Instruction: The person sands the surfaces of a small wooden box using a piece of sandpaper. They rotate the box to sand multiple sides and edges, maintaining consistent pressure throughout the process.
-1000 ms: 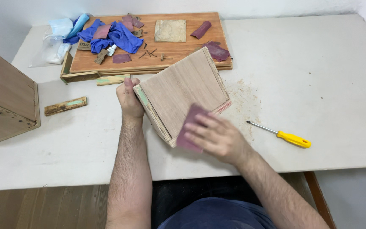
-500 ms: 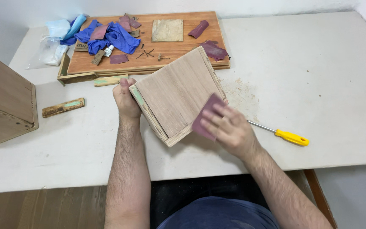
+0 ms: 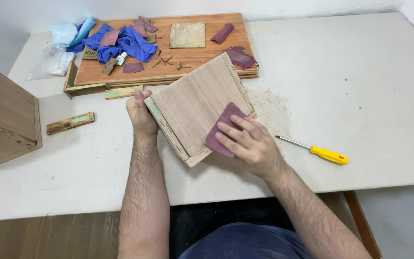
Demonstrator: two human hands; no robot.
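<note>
Head view: right hand (image 3: pixel 247 144) flat, fingers spread, pressing sandpaper (image 3: pixel 222 128) onto box (image 3: pixel 195 103) near its lower right edge; left hand (image 3: pixel 141 115) closed on left edge, box tilted up.

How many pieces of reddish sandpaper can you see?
6, maybe more under the blue cloth. One sandpaper lies under the right hand on the wooden box; five sit on the board.
</note>
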